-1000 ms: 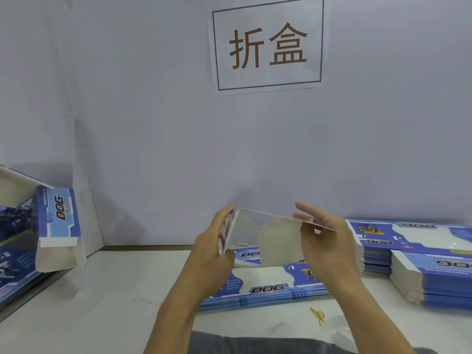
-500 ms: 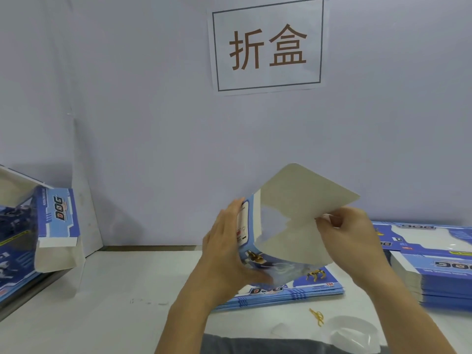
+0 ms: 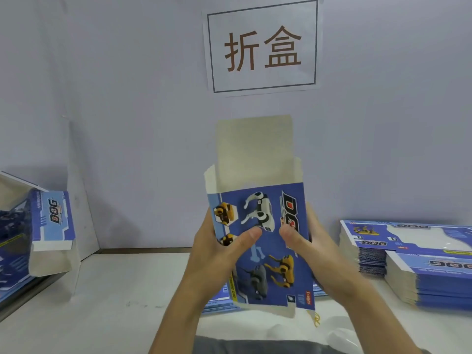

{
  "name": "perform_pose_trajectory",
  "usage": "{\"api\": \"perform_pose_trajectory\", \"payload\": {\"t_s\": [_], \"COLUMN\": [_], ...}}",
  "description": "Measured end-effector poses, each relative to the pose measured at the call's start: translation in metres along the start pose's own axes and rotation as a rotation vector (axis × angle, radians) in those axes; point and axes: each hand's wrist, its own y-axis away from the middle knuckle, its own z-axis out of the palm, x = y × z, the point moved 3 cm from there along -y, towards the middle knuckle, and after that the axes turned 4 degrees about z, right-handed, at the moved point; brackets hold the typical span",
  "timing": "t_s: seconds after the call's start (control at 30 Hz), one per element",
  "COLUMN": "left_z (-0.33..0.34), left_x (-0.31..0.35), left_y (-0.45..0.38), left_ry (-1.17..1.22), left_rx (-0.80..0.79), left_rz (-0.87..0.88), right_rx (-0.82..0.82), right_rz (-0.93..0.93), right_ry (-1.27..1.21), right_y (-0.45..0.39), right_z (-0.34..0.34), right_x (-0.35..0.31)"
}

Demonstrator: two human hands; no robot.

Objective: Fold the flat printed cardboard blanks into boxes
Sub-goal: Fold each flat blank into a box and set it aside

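Raised upright, box (image 3: 265,241) gripped between both hands.

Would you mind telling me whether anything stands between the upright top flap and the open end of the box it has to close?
Nothing visible does. The top flap stands upright above the open end, and both hands, left and right, hold the box lower down.

A pale lilac-grey wall (image 3: 132,80) closes the back of the scene, evenly lit, with soft shadows low at the left. A white paper sign (image 3: 262,46) with a dark frame and two brown characters is fixed to it, high and central. Below, the white bench (image 3: 122,297) meets the wall along its far edge.
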Motion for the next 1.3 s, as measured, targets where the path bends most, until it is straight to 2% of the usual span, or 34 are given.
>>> {"api": "perform_pose_trajectory", "payload": {"t_s": [0.23,0.37,0.57,0.87,1.13,1.3], "left_z": [0.017,0.015,0.014,0.021,0.027,0.025], "left_x": [-0.003,-0.008,-0.011,-0.015,-0.016,-0.014], "left_y": [0.000,0.000,0.002,0.003,0.004,0.005], "left_ry": [0.046,0.113,0.072,0.050,-0.012,-0.021], "left_rx": [0.105,0.119,0.023,0.017,-0.030,-0.068], "left_rz": [-0.031,-0.067,-0.070,-0.096,-0.107,-0.115], "right_rx": [0.263,0.188,0.209,0.411,0.332,0.413], "right_rz": [-0.049,-0.030,-0.024,-0.120,-0.195,-0.249], "right_ry": [-0.053,-0.181,-0.242,-0.135,-0.072,-0.032], "right_y": [-0.006,-0.006,-0.009,-0.011,-0.005,-0.002], "right_z": [0.010,0.014,0.008,-0.002,-0.015,-0.013], "right_x": [0.011,0.013,0.012,0.012,-0.006,-0.012]}}
